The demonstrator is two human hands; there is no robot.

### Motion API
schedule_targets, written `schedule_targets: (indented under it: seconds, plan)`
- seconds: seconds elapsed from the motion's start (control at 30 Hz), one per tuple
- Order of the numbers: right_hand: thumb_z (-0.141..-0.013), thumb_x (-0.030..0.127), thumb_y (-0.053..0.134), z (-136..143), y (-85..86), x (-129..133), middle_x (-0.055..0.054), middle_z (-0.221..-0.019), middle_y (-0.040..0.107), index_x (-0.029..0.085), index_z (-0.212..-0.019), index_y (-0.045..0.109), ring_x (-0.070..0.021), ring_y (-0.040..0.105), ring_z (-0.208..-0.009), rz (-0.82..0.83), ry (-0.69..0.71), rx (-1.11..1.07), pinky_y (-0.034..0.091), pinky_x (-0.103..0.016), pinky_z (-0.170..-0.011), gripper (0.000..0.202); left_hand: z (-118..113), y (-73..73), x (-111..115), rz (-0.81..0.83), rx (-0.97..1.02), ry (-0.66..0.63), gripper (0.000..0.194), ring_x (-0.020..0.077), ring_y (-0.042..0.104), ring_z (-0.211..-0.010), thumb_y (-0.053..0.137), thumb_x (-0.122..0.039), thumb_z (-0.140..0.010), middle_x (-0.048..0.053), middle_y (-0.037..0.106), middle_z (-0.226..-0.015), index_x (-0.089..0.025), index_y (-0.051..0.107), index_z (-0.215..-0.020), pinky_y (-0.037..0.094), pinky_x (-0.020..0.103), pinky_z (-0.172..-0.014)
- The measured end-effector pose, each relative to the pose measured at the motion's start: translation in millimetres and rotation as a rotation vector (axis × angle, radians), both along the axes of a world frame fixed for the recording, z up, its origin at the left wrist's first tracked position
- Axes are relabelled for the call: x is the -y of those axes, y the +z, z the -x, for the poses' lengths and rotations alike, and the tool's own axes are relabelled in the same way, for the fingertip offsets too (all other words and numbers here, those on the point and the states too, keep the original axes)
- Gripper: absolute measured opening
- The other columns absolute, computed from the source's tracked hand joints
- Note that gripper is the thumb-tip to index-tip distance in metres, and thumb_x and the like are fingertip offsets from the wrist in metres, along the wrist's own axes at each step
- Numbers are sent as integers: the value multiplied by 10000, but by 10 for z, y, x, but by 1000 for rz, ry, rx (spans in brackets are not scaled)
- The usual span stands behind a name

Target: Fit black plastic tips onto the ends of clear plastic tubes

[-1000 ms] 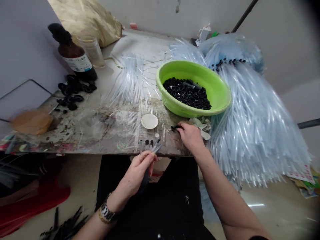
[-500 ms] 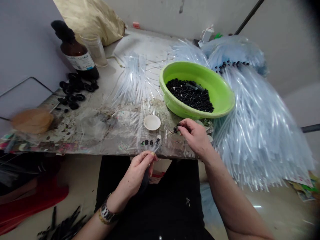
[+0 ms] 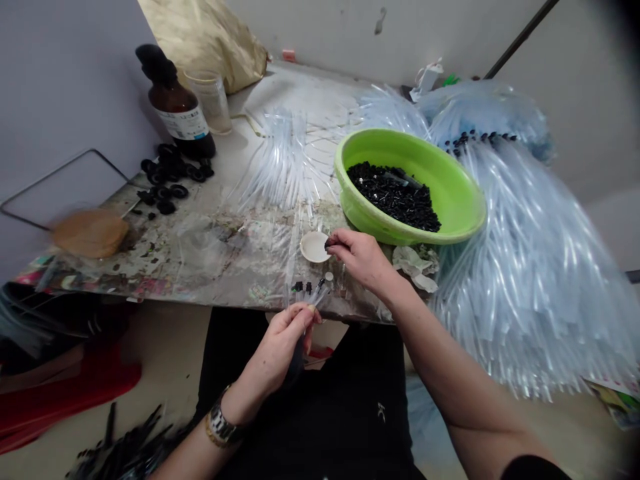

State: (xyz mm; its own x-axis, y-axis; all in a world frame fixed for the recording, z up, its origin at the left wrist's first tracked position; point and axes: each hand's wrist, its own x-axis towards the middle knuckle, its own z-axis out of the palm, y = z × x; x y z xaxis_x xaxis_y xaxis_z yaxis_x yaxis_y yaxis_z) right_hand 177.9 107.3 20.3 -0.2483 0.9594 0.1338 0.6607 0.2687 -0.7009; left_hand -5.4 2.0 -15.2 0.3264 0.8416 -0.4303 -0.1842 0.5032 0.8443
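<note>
At the table's front edge my left hand (image 3: 293, 333) is closed on a few clear plastic tubes (image 3: 313, 297). Small black fittings (image 3: 309, 287) sit on the tubes' upper ends. My right hand (image 3: 361, 260) pinches a small black fitting (image 3: 328, 245) at the right rim of a shallow white dish (image 3: 313, 247); whether the fitting touches the dish I cannot tell. Behind that hand stands a green basin (image 3: 463, 207) with a heap of small black fittings (image 3: 395, 200) inside. A small white disc (image 3: 329, 277) lies just beyond the held tubes.
Loose clear tubes (image 3: 280, 160) lie mid-table. A large tube bundle (image 3: 530, 267) hangs over the right side. At the left are a brown bottle (image 3: 177, 113), a clear cup (image 3: 213, 100), black rings (image 3: 167, 173) and a round tan block (image 3: 90, 232). Crumpled tissue (image 3: 416, 267) lies below the basin.
My right hand has moved left from in front of the basin to the white dish, carrying the black fitting. My left hand keeps its grip on the tubes. The view has shifted slightly.
</note>
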Motion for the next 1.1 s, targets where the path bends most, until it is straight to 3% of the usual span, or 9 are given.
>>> schedule_targets:
  seconds: [0.17,0.43,0.8,1.1]
  plan:
    - [-802,169,519,20,-13,-34,1,-767,634,172,-811,626,-136,558,-727,-4,18,-65,399,-245,-704,108,10,26,-13,7,12,14,257,83,407,-469,571,-409,-825,-41,483,-531,-160,586,-761,324,192,-468]
    - [-751,218,585,16,25,-64,9,-720,632,159,-767,629,-132,546,-678,128,-49,-153,402,-242,-669,75,17,24,-9,12,25,15,242,78,409,-457,557,-395,-835,-48,481,-520,-168,581,-757,343,184,-478]
    - [-767,155,564,92,24,-114,-27,-767,676,158,-809,658,-150,576,-702,-1,-78,99,397,-256,-678,102,28,9,10,41,54,34,246,76,401,-447,566,-402,-832,-49,478,-519,-165,577,-768,365,176,-460]
    - [-832,154,509,153,-30,-169,-52,-847,666,171,-813,666,-180,586,-795,-81,64,357,396,-265,-715,159,37,18,7,63,50,47,274,71,401,-441,590,-428,-811,-48,479,-522,-162,578,-750,350,165,-430]
